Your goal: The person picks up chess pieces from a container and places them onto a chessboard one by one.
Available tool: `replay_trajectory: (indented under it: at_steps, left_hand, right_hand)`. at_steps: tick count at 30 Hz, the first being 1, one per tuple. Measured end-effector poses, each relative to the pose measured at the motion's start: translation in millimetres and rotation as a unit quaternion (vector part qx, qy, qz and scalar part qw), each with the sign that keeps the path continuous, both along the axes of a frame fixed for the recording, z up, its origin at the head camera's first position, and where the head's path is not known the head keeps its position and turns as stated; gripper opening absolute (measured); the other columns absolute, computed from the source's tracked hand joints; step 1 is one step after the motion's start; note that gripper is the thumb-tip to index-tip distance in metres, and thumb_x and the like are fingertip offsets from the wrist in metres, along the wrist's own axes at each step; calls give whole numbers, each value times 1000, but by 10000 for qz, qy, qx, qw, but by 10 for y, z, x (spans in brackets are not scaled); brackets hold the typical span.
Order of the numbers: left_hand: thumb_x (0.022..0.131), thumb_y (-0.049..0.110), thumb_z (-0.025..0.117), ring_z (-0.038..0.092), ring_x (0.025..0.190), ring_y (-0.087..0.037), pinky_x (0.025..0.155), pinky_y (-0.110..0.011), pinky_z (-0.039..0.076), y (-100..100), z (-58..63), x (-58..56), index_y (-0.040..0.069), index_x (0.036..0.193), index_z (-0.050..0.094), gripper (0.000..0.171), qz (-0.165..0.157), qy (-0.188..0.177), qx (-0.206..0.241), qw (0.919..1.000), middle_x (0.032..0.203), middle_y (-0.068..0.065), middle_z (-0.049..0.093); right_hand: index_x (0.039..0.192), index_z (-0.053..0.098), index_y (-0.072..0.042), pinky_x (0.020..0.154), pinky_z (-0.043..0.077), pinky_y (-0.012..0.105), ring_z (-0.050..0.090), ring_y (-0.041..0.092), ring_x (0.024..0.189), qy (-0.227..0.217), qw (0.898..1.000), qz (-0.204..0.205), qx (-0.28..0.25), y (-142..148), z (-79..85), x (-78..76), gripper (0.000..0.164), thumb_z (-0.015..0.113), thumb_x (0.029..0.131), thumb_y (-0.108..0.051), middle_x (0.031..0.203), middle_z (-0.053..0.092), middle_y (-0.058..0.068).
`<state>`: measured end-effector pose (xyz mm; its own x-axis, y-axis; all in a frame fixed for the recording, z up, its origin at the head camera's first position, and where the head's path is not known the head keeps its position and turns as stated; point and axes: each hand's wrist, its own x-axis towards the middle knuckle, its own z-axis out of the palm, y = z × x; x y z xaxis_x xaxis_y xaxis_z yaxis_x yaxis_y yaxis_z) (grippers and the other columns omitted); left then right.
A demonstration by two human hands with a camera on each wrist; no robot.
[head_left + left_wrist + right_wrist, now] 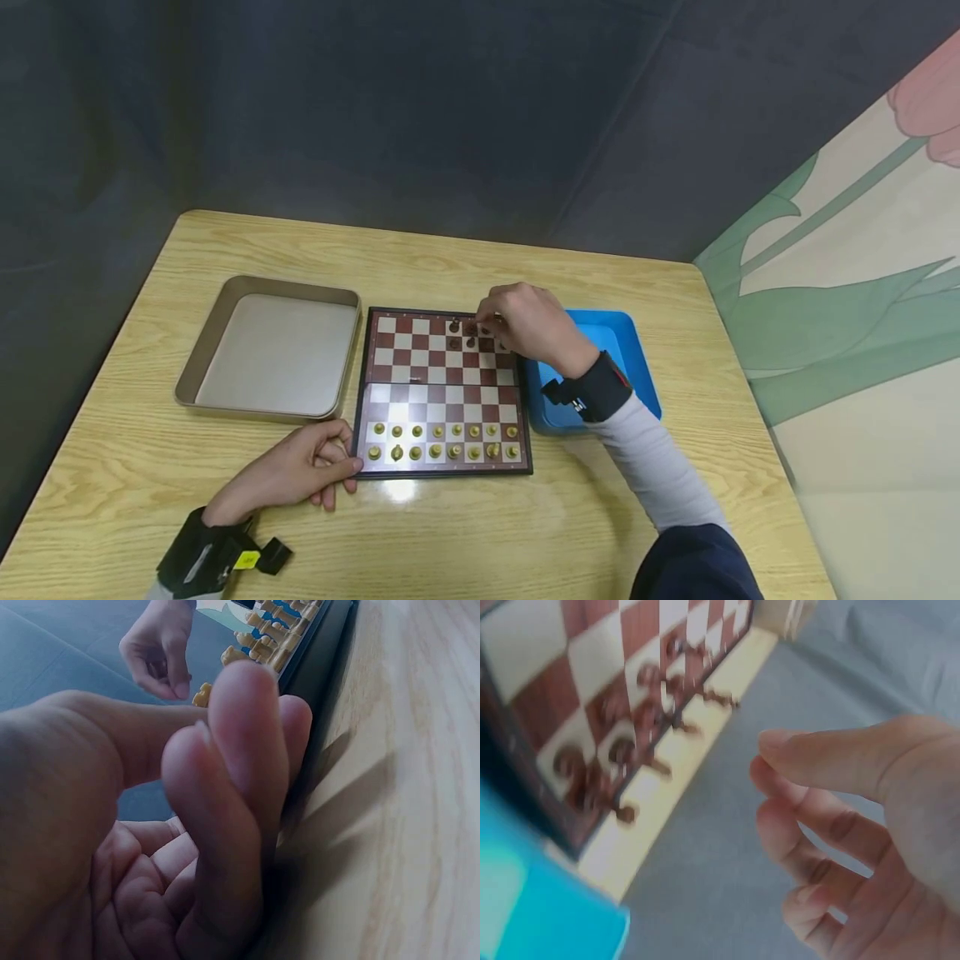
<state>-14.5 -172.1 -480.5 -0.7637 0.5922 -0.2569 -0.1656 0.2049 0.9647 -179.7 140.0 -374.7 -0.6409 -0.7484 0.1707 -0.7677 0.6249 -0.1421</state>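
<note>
A red-and-white chessboard [431,358] lies on the table with gold chess pieces [435,452] in two rows on its near side. Several dark brown chess pieces [622,814] stand at the far right of the board. Above them is my right hand [528,325], its fingers loosely bent; the right wrist view shows nothing between thumb and fingertips. My left hand [311,467] holds the board's near left corner, thumb over the edge and fingers bent beside it. In the left wrist view the fingers [244,712] partly cover the gold pieces.
Left of the board sits a shallow beige metal tray [345,350]. A blue plastic tray [637,350] stands to the right, partly under my right wrist. A dark cloth [420,117] hangs behind the wooden table [465,542], and a flower-patterned curtain [862,333] is at the right.
</note>
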Motion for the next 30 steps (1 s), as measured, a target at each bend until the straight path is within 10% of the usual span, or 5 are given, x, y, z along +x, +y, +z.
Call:
replay_trajectory:
  at_steps: [30]
  left_hand:
    - [86, 25, 54, 57, 47, -30, 38, -38, 46, -26, -40, -16, -1, 96, 39, 32, -56, -101, 58, 9999, 73, -12, 64]
  right_hand:
    - [92, 65, -17, 49, 41, 22, 49, 7, 64, -270, 9947, -977, 187, 882, -7, 31, 14, 63, 78, -20, 83, 57, -7]
